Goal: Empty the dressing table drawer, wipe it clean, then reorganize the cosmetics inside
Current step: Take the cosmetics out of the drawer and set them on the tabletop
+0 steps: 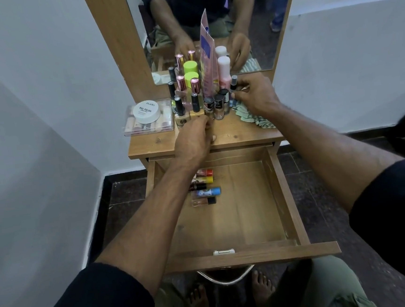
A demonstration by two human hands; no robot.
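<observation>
The wooden drawer (283, 195) is pulled out under the dressing table top (241, 135). Several small tubes and bottles (204, 187) lie in a row at its back left. On the top stands a cluster of cosmetics (198, 92): nail polish bottles, pink tubes, green-capped bottles. My left hand (194, 139) reaches to the front of the cluster, fingers curled at a small bottle (208, 108). My right hand (255, 95) pinches a small dark-capped bottle (234, 83) at the cluster's right side, above a green striped cloth (254, 117).
A clear box of cosmetics (147, 124) with a white nail-polish jar (147, 111) on it sits at the table's left. A mirror (209, 18) stands behind. White walls flank the table. My bare feet (228, 295) are under the drawer front.
</observation>
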